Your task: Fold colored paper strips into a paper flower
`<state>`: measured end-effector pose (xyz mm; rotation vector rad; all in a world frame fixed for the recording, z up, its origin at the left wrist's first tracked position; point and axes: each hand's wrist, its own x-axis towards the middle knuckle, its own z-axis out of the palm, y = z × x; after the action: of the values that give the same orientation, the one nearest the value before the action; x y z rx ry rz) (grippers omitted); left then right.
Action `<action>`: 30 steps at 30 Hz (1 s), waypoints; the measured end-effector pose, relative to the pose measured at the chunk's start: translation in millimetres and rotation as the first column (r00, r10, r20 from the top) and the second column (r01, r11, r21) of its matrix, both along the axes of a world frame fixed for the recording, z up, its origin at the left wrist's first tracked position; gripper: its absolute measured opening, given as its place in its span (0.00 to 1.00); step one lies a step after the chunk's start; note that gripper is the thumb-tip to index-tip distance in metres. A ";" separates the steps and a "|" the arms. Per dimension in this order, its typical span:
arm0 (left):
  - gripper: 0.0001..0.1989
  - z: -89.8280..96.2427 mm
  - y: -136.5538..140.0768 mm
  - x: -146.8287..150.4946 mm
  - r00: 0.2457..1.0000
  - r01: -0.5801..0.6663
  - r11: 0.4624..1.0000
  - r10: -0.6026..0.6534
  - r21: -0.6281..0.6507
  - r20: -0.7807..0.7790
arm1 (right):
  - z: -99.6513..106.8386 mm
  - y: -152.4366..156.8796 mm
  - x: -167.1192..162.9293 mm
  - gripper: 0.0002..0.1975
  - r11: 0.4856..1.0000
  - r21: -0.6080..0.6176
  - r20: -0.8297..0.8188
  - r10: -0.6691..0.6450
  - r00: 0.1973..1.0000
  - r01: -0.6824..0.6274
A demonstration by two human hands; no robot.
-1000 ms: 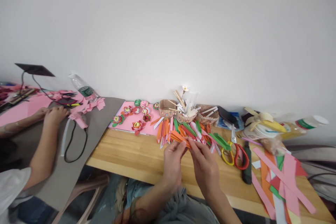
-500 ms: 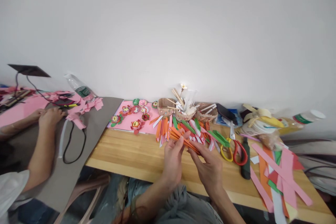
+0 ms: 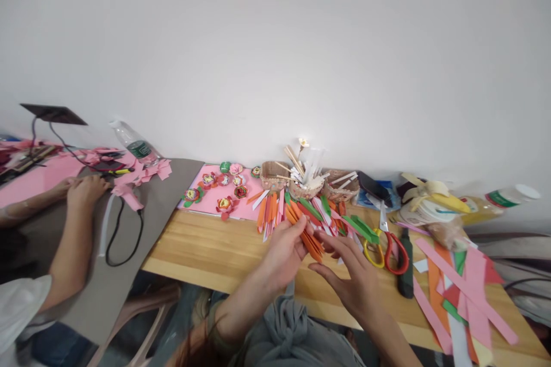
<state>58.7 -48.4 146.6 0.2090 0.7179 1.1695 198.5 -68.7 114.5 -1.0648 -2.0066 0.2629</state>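
My left hand [image 3: 286, 249] pinches a bunch of folded orange paper strips [image 3: 310, 243], fanned a little at its lower end. Just to the right, my right hand [image 3: 350, 272] has its fingers apart beside the bunch; whether a fingertip touches it I cannot tell. Behind both hands lies a spread of cut paper strips [image 3: 270, 212] in orange, pink, white and green. A long green folded strip [image 3: 360, 228] rests above my right hand, near the scissors [image 3: 396, 255] with yellow and red handles.
Paper flowers [image 3: 224, 204] sit on a pink sheet at left. Woven baskets [image 3: 275, 174] with sticks stand by the wall. A dark green bottle-like tool [image 3: 404, 269], loose paper strips [image 3: 476, 298] and a banana peel [image 3: 439, 198] lie right. A co-worker's hands [image 3: 86, 189] work at the grey table.
My right hand has let go of the orange strips and opened, moving slightly right. The bunch has turned steeper in my left hand. The view has shifted slightly.
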 end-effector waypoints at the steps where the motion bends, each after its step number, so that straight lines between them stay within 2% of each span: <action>1: 0.11 1.0 0.2 -1.2 1.000 0.021 1.000 -0.021 -0.007 0.012 | 0.1 0.8 1.1 0.24 0.999 0.028 0.018 0.016 1.000 -0.016; 5: 0.10 4.7 0.0 -3.5 0.994 0.092 0.996 -0.091 -0.014 0.053 | 0.1 3.2 4.3 0.23 0.989 0.128 0.076 0.061 0.995 -0.070; 10: 0.12 5.4 -1.9 -1.5 0.987 0.141 0.990 -0.142 0.014 0.069 | 3.2 4.3 5.5 0.16 0.981 0.184 0.082 0.046 0.996 -0.060; 13: 0.12 4.6 -2.9 0.3 0.989 0.136 0.990 -0.138 0.032 0.049 | 3.4 4.7 3.1 0.12 0.978 0.201 0.060 0.040 0.997 -0.051; 17: 0.14 4.4 -2.7 1.2 0.992 0.126 0.989 -0.123 0.080 -0.035 | 3.2 4.4 2.8 0.11 0.982 0.179 0.040 0.059 0.997 -0.066; 21: 0.15 3.1 -2.6 1.2 0.982 0.103 0.984 -0.078 0.145 -0.172 | 11.0 4.3 11.5 0.18 0.993 -0.009 -0.016 0.120 0.993 -0.120; 24: 0.15 3.6 -5.3 1.1 0.962 0.176 0.968 -0.131 0.177 -0.241 | 23.3 7.8 16.0 0.16 0.984 -0.175 -0.206 -0.021 0.978 -0.015; 26: 0.14 6.0 -8.4 0.6 0.936 0.274 0.945 -0.218 0.180 -0.278 | 32.2 11.9 14.7 0.13 0.955 -0.296 -0.273 -0.097 0.957 0.013; 28: 0.15 9.6 -11.3 -0.4 0.893 0.385 0.907 -0.319 0.171 -0.317 | 39.1 15.7 11.0 0.14 0.906 -0.415 -0.315 -0.062 0.947 -0.079; 30: 0.17 13.2 -13.4 -2.1 0.842 0.480 0.863 -0.403 0.158 -0.360 | 42.4 18.0 6.9 0.16 0.820 -0.531 -0.380 -0.007 0.925 -0.212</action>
<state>56.6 -61.8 159.8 0.7483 0.7520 0.7736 205.4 -50.7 157.0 -1.1494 -1.6723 1.0963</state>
